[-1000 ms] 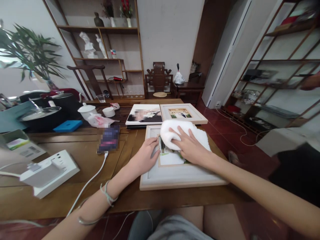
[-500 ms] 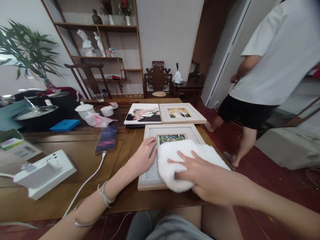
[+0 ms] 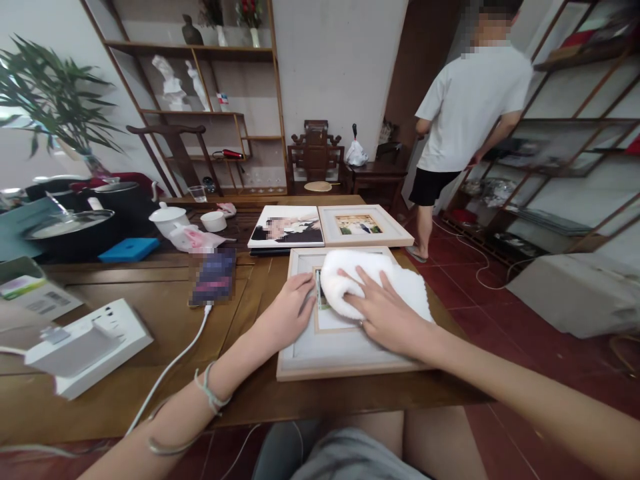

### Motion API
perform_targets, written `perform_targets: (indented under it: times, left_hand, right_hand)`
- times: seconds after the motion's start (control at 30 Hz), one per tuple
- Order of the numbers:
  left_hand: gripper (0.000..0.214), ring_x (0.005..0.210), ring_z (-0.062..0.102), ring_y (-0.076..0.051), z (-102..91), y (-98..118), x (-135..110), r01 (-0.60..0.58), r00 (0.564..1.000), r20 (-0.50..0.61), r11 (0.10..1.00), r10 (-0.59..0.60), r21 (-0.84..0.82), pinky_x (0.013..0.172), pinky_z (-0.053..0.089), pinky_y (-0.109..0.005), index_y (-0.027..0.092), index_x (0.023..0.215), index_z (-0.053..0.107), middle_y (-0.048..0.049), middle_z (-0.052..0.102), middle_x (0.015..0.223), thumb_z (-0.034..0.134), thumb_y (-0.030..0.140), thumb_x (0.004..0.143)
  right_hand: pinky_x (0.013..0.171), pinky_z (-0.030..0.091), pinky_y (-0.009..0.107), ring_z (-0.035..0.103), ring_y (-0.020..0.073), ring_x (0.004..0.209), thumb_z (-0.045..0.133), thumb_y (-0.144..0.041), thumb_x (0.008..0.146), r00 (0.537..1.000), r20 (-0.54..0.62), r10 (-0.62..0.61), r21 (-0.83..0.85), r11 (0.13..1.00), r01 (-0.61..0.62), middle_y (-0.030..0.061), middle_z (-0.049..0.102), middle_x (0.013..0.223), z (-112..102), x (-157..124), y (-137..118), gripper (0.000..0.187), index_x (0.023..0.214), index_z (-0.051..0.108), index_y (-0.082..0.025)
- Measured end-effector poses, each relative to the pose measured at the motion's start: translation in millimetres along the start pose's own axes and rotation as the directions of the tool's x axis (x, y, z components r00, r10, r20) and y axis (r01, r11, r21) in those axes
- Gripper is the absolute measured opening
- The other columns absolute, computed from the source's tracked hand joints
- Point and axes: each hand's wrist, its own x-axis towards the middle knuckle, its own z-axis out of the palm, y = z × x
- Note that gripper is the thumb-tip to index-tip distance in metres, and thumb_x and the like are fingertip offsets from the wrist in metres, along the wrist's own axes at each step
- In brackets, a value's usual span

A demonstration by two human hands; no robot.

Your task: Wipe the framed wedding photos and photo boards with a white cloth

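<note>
A white-matted picture frame lies flat on the wooden table in front of me. My right hand presses a fluffy white cloth flat onto the frame's upper part, fingers spread over the cloth. My left hand rests with fingers stretched on the frame's left border, holding it down. Two more framed pictures lie just beyond: a dark photo print and a pale wooden frame.
A phone on a white cable lies left of the frame. A white power strip sits at the left. Pots, a white teapot and a blue box stand behind. A person in a white shirt stands by the right-hand shelves.
My right hand has slid the cloth from the frame's lower right back up to its top. The other person has walked away towards the far right shelves. My left hand stays put.
</note>
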Motion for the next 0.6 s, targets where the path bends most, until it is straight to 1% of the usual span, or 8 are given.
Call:
perform_targets:
  times: [0.13, 0.2, 0.27, 0.33, 0.4, 0.5, 0.6]
  left_hand:
    - [0.035, 0.121, 0.045, -0.023, -4.5, 4, 1, 0.000, 1.000, -0.009, 0.997, -0.001, -0.071, 0.103, 0.035, -0.041, 0.014, 0.121, 0.049, -0.0122, 0.052, 0.127, 0.033, 0.025, 0.091]
    - [0.039, 0.124, 0.041, -0.022, -6.4, 6, 1, 0.026, 0.999, -0.031, 0.994, -0.029, -0.105, 0.105, 0.032, -0.041, 0.014, 0.127, 0.042, -0.0119, 0.048, 0.132, 0.031, 0.028, 0.092]
    - [0.045, 0.127, 0.037, -0.023, -6.9, 6, -1, 0.070, 0.996, -0.051, 0.991, -0.076, -0.118, 0.106, 0.030, -0.041, 0.012, 0.132, 0.034, -0.0139, 0.042, 0.137, 0.031, 0.032, 0.093]
    - [0.049, 0.130, 0.033, -0.023, -6.1, 4, -3, 0.104, 0.992, -0.060, 0.987, -0.112, -0.125, 0.107, 0.028, -0.042, 0.010, 0.136, 0.029, -0.0153, 0.037, 0.140, 0.028, 0.035, 0.093]
    - [0.052, 0.132, 0.030, -0.023, -4.5, 3, -6, 0.113, 0.990, -0.064, 0.985, -0.123, -0.131, 0.108, 0.026, -0.042, 0.011, 0.137, 0.027, -0.0152, 0.034, 0.142, 0.027, 0.038, 0.093]
    - [0.053, 0.133, 0.028, -0.024, -2.7, 1, -8, 0.096, 0.992, -0.067, 0.986, -0.106, -0.136, 0.108, 0.025, -0.043, 0.011, 0.134, 0.031, -0.0152, 0.034, 0.142, 0.025, 0.042, 0.092]
    - [0.052, 0.130, 0.033, -0.024, -2.0, 1, -7, 0.109, 0.990, -0.073, 0.986, -0.118, -0.126, 0.108, 0.027, -0.042, 0.008, 0.130, 0.039, -0.0171, 0.039, 0.139, 0.025, 0.041, 0.092]
  right_hand:
    - [0.097, 0.015, 0.069, 0.001, 0.0373, 0.134, 0.040, -0.001, 0.067, 0.999, -0.029, 0.028, -0.049, 0.998, -0.030, 0.0055, 0.008, 0.151, 3, 36, 6, 0.076, 0.138, 0.028, -0.024]
    - [0.096, 0.013, 0.071, -0.002, 0.0384, 0.134, 0.040, -0.003, 0.069, 1.000, -0.014, 0.021, -0.028, 0.999, -0.021, 0.0042, 0.008, 0.151, 1, 47, 3, 0.073, 0.138, 0.031, -0.024]
    - [0.096, 0.010, 0.072, -0.004, 0.0391, 0.133, 0.039, -0.005, 0.070, 0.999, 0.024, -0.021, 0.015, 1.000, 0.021, 0.0038, 0.008, 0.151, -3, 52, -3, 0.066, 0.134, 0.038, -0.022]
    - [0.096, 0.008, 0.072, -0.004, 0.0388, 0.133, 0.039, -0.006, 0.071, 0.993, 0.070, -0.099, 0.073, 0.993, 0.094, 0.0041, 0.009, 0.150, -7, 48, -11, 0.062, 0.131, 0.043, -0.021]
    - [0.097, 0.007, 0.071, -0.003, 0.0383, 0.133, 0.039, -0.007, 0.071, 0.980, 0.096, -0.173, 0.124, 0.979, 0.161, 0.0059, 0.014, 0.150, -11, 38, -19, 0.060, 0.129, 0.045, -0.020]
    - [0.099, 0.008, 0.069, 0.000, 0.0382, 0.133, 0.039, -0.008, 0.070, 0.961, 0.108, -0.255, 0.180, 0.956, 0.233, 0.0086, 0.024, 0.147, -17, 16, -29, 0.055, 0.122, 0.052, -0.018]
    - [0.102, 0.006, 0.065, 0.001, 0.0356, 0.134, 0.040, -0.005, 0.066, 0.939, 0.131, -0.318, 0.213, 0.934, 0.287, 0.0035, 0.022, 0.148, -23, -10, -35, 0.055, 0.116, 0.056, -0.022]
